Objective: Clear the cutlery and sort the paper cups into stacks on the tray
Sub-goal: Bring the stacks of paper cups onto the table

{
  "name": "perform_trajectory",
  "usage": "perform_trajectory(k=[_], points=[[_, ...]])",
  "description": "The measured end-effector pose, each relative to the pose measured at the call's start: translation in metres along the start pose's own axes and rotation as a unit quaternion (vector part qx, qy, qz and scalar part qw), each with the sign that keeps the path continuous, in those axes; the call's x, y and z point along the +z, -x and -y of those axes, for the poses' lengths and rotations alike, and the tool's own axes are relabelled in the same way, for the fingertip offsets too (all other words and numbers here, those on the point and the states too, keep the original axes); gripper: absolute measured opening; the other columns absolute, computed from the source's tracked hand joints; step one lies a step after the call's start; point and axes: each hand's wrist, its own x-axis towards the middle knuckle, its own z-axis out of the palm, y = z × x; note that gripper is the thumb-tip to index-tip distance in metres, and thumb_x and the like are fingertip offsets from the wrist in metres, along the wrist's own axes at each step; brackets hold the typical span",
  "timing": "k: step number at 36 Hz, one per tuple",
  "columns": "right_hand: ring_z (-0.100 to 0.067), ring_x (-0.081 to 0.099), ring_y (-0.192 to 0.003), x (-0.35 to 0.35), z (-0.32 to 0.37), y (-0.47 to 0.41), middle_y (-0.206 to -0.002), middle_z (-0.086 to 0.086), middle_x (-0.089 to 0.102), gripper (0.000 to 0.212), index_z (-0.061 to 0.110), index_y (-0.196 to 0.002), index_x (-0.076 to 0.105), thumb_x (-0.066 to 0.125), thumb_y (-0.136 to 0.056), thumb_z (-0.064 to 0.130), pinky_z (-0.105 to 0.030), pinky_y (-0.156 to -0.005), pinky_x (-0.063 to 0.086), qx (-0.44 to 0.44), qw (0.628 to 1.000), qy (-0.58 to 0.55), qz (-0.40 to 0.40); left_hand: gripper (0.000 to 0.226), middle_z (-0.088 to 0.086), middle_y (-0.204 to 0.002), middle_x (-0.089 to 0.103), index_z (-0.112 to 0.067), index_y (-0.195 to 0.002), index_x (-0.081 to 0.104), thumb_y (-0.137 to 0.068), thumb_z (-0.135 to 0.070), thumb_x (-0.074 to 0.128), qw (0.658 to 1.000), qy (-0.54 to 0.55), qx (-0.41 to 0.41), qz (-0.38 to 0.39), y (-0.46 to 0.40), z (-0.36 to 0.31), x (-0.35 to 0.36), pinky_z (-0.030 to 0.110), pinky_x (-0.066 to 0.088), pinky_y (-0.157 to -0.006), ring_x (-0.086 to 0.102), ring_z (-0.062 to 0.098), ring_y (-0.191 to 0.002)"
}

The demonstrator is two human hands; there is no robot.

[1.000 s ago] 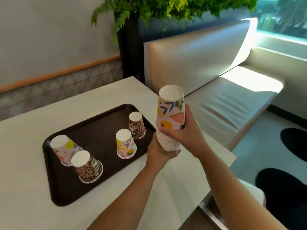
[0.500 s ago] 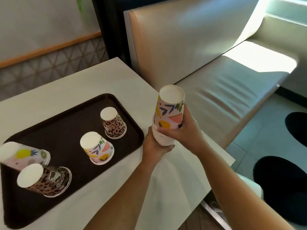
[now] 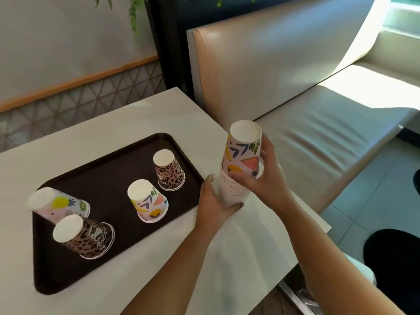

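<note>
A tall upside-down stack of fruit-print paper cups (image 3: 243,155) stands just right of the dark brown tray (image 3: 68,278). My right hand (image 3: 266,178) grips the stack's top cup, and my left hand (image 3: 213,201) holds the stack's base of white rims. Upside down on the tray stand a leopard-print cup (image 3: 169,171), a fruit-print cup (image 3: 147,201), another fruit-print cup (image 3: 56,204) and another leopard-print cup (image 3: 84,237). No cutlery shows.
The white table (image 3: 113,123) ends close behind the stack and at my right. A beige padded bench (image 3: 295,110) sits beyond the table. Fern fronds (image 3: 134,10) hang over the wall at the top.
The view has shifted; the tray sits further right in frame again. Both hands keep their hold on the stack, which stays right of the tray. The tray cups have not moved.
</note>
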Motion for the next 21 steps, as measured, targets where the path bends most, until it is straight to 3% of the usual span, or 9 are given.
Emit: perform_trajectory(k=[2,5,8,11,14,18,20,21], points=[[-0.005,0.038,-0.129,-0.002,0.012,0.003,-0.144,0.007,0.036,0.093,0.033,-0.141,0.023,0.075,-0.066,0.046,-0.004,-0.091,0.033,-0.018,0.998,0.009,-0.051,0.104,0.001,-0.150,0.025,-0.015,-0.146,0.021,-0.065,-0.032,0.083,1.000,-0.015,0.027,0.001,0.010,-0.004,-0.013,0.034,0.032,-0.112,0.031,0.015,-0.137],[-0.005,0.037,-0.129,-0.002,0.037,0.011,-0.141,0.004,0.039,0.079,0.023,-0.139,0.030,0.055,-0.073,0.058,-0.011,-0.100,0.029,-0.077,0.986,0.039,-0.146,0.089,0.002,-0.150,0.027,-0.014,-0.145,0.023,-0.076,-0.034,0.074,0.995,-0.058,0.081,-0.008,0.027,-0.006,-0.037,0.030,0.030,-0.113,0.030,0.014,-0.137],[-0.002,0.040,-0.121,0.004,0.070,0.017,-0.130,0.001,0.045,0.062,0.010,-0.132,0.041,0.049,-0.084,0.048,-0.005,-0.099,0.028,-0.155,0.961,0.056,-0.220,0.066,0.004,-0.141,0.040,-0.011,-0.139,0.034,-0.084,-0.028,0.066,0.983,-0.104,0.139,-0.056,0.040,-0.013,-0.065,0.028,0.032,-0.111,0.038,0.015,-0.131],[-0.003,0.043,-0.113,0.018,0.109,0.020,-0.120,-0.002,0.050,0.045,0.005,-0.121,0.051,0.051,-0.088,0.037,-0.007,-0.096,0.030,-0.226,0.940,0.080,-0.245,0.048,0.005,-0.131,0.049,-0.009,-0.130,0.044,-0.087,-0.022,0.062,0.962,-0.144,0.193,-0.129,0.048,-0.031,-0.101,0.027,0.035,-0.106,0.043,0.017,-0.122],[0.003,0.044,-0.102,0.041,0.142,0.020,-0.110,0.003,0.051,0.032,0.006,-0.112,0.057,0.056,-0.089,0.028,-0.001,-0.088,0.030,-0.272,0.934,0.097,-0.211,0.043,0.006,-0.129,0.048,-0.010,-0.126,0.048,-0.086,-0.021,0.061,0.938,-0.199,0.223,-0.176,0.054,-0.047,-0.146,0.027,0.036,-0.100,0.043,0.020,-0.118],[0.002,0.045,-0.104,0.081,0.175,0.022,-0.113,0.007,0.050,0.033,0.012,-0.120,0.053,0.058,-0.090,0.023,0.001,-0.085,0.031,-0.291,0.944,0.122,-0.096,0.046,0.009,-0.140,0.040,-0.011,-0.129,0.046,-0.092,-0.037,0.052,0.915,-0.286,0.211,-0.193,0.060,-0.057,-0.208,0.038,0.033,-0.107,0.034,0.026,-0.131],[-0.006,0.047,-0.112,0.103,0.187,0.023,-0.123,0.001,0.050,0.039,0.014,-0.127,0.049,0.057,-0.091,0.025,-0.006,-0.091,0.033,-0.288,0.944,0.158,-0.023,0.052,0.009,-0.145,0.036,-0.013,-0.134,0.042,-0.093,-0.045,0.046,0.908,-0.328,0.167,-0.200,0.066,-0.059,-0.239,0.043,0.029,-0.110,0.028,0.026,-0.137],[-0.011,0.047,-0.117,0.116,0.192,0.023,-0.130,-0.001,0.048,0.043,0.015,-0.131,0.046,0.057,-0.091,0.027,-0.016,-0.097,0.036,-0.283,0.941,0.186,0.010,0.055,0.009,-0.148,0.033,-0.014,-0.137,0.038,-0.094,-0.047,0.043,0.904,-0.353,0.140,-0.200,0.071,-0.059,-0.255,0.046,0.027,-0.111,0.024,0.027,-0.139]])
